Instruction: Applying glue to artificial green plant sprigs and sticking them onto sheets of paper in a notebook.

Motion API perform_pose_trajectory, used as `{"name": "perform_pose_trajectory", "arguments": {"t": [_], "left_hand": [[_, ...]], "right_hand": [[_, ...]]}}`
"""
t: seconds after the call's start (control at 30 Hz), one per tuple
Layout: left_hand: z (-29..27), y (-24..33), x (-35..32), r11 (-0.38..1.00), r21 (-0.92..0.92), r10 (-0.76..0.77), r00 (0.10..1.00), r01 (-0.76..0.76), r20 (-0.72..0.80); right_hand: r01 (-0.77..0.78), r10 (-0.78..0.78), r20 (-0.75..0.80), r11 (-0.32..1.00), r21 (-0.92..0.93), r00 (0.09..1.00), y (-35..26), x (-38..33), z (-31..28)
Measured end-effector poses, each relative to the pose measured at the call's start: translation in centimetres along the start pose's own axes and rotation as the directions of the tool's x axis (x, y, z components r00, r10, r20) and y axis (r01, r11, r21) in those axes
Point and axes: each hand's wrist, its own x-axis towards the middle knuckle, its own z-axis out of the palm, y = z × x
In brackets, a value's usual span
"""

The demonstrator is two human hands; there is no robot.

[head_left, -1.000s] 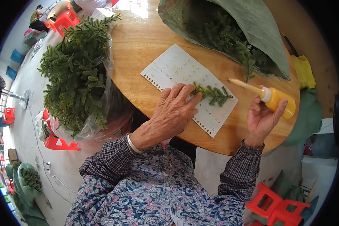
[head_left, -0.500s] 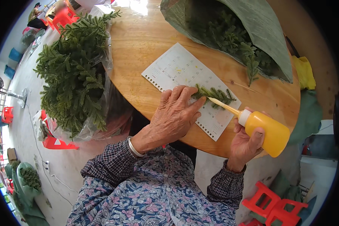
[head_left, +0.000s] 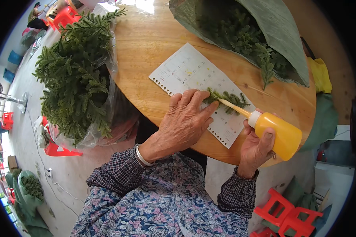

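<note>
Between the thumb and index finger of my left hand point(head_left: 186, 118) is the end of a small green fir sprig point(head_left: 232, 99), lying over a white calendar sheet point(head_left: 184, 65) with punched holes along one edge. My right hand point(head_left: 259, 144) grips a yellow squeeze bottle point(head_left: 279, 135) with a white collar. The bottle is tilted, and its long pointed nozzle point(head_left: 234, 107) reaches to the sprig close by my left fingertips. Whether anything flows from the tip is too small to tell.
The sheet lies on a round wooden table point(head_left: 140, 63). At the back right, an open green sack point(head_left: 283, 27) holds fir branches. More fir branches point(head_left: 75, 79) fill a clear plastic bag on the left. Red stools point(head_left: 283, 213) stand on the floor at the lower right.
The bottle and my right hand have shifted slightly left, bringing the nozzle tip closer to my left fingers along the sprig. My left hand keeps its hold.
</note>
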Motion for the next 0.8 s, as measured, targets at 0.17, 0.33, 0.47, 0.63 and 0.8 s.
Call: {"name": "perform_pose_trajectory", "arguments": {"t": [0.17, 0.33, 0.47, 0.63, 0.8], "left_hand": [[-0.06, 0.2, -0.07, 1.0, -0.008, -0.003, 1.0, 0.003, 0.002], [-0.05, 0.23, -0.13, 1.0, -0.004, 0.001, 1.0, -0.001, 0.0], [-0.12, 0.31, -0.15, 1.0, -0.007, -0.004, 1.0, 0.004, -0.004], [-0.09, 0.4, -0.08, 1.0, -0.015, -0.016, 1.0, 0.016, -0.002], [-0.01, 0.46, -0.11, 1.0, -0.012, -0.019, 1.0, 0.019, 0.003]], "right_hand": [[-0.02, 0.02, 0.005, 1.0, 0.011, 1.0, -0.16, -0.04, -0.21], [-0.02, 0.02, -0.006, 1.0, 0.002, 1.0, -0.38, -0.18, -0.35], [-0.006, 0.006, -0.011, 1.0, 0.002, 1.0, -0.58, -0.28, -0.42], [0.02, -0.02, -0.023, 1.0, -0.007, 1.0, -0.61, -0.38, -0.55], [0.037, -0.037, -0.027, 0.999, 0.0, 0.999, -0.73, -0.56, -0.91]]}}
